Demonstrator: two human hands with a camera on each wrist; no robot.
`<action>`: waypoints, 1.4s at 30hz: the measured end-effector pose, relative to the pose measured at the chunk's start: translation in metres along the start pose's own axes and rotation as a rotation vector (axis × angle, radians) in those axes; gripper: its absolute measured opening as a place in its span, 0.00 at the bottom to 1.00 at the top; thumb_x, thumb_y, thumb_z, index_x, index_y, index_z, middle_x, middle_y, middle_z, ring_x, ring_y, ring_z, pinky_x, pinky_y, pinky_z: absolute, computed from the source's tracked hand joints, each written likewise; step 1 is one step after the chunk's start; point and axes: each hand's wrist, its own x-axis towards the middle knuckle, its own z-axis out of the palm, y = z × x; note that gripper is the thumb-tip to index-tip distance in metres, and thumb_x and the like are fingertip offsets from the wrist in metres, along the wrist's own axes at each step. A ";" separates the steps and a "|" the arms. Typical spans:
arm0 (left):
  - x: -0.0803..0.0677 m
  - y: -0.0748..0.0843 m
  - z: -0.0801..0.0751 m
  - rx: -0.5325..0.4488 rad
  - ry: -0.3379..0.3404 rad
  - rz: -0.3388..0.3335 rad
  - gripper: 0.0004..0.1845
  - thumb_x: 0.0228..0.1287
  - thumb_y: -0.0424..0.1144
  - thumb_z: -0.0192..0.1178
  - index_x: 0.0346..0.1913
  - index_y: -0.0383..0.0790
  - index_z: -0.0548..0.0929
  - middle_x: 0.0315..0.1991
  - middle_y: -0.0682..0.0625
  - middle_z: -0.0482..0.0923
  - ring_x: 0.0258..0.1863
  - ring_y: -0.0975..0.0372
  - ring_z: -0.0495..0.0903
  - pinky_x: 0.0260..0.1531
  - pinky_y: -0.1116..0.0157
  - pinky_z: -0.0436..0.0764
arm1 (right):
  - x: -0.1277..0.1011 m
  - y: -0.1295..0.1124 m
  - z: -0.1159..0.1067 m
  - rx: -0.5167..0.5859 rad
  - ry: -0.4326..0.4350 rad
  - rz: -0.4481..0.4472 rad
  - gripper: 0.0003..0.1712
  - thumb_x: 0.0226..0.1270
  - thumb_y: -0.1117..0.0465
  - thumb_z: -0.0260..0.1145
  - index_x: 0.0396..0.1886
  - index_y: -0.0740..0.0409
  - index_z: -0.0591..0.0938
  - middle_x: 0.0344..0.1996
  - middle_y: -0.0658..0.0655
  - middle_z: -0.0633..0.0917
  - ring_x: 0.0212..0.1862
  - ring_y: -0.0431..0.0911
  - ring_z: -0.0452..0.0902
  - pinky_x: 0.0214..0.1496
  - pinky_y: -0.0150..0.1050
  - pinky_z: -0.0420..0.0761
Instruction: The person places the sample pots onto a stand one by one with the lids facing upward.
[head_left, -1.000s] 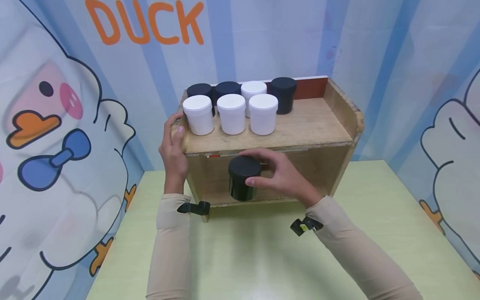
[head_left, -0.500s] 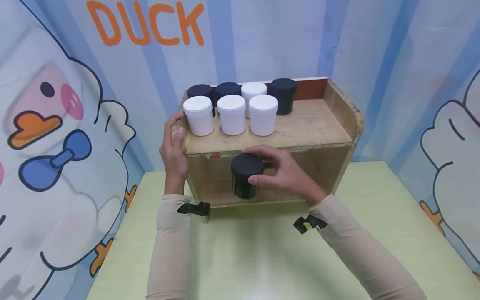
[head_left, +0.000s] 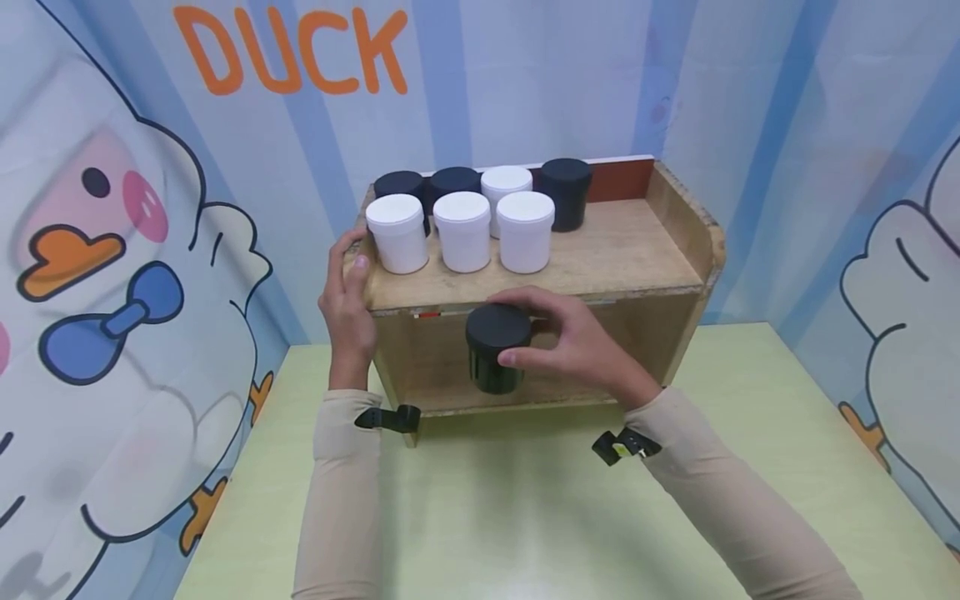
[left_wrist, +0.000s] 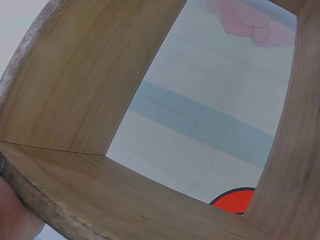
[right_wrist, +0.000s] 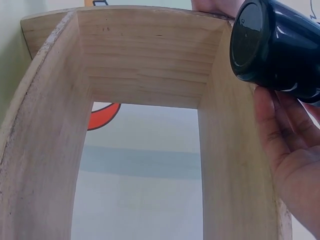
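Note:
My right hand grips a black lidded jar from the side, in front of the lower opening of a small wooden shelf. The right wrist view shows the same black jar in my fingers, just outside the shelf's empty lower compartment. My left hand holds the shelf's left edge, thumb on the top board. On the top board stand three white jars in front and black and white jars behind.
The shelf stands at the back of a pale green table. Cartoon duck curtains close in the left, back and right. The right half of the top board is bare wood. The left wrist view shows only the shelf's wooden boards.
My right hand has carried the black jar slightly right and further toward the shelf's lower opening. The left hand has stayed on the shelf's edge.

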 end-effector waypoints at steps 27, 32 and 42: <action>0.001 0.000 -0.001 -0.003 -0.003 -0.015 0.25 0.70 0.56 0.43 0.67 0.60 0.73 0.74 0.55 0.69 0.75 0.58 0.65 0.74 0.45 0.59 | -0.009 -0.007 -0.016 -0.089 0.053 -0.023 0.37 0.54 0.63 0.78 0.65 0.54 0.78 0.62 0.57 0.82 0.56 0.48 0.80 0.58 0.45 0.82; 0.001 0.000 -0.001 -0.007 -0.007 -0.018 0.25 0.70 0.56 0.43 0.67 0.60 0.73 0.74 0.55 0.69 0.74 0.58 0.66 0.74 0.46 0.60 | -0.010 -0.007 -0.021 -0.089 0.066 -0.025 0.36 0.54 0.64 0.78 0.65 0.54 0.78 0.61 0.56 0.83 0.56 0.47 0.80 0.58 0.39 0.82; -0.001 0.000 -0.001 0.003 -0.013 -0.025 0.25 0.70 0.56 0.43 0.68 0.60 0.72 0.74 0.55 0.69 0.75 0.59 0.64 0.75 0.46 0.59 | -0.013 -0.009 -0.025 -0.114 0.118 -0.014 0.36 0.54 0.63 0.78 0.64 0.53 0.78 0.60 0.55 0.83 0.55 0.45 0.79 0.56 0.35 0.81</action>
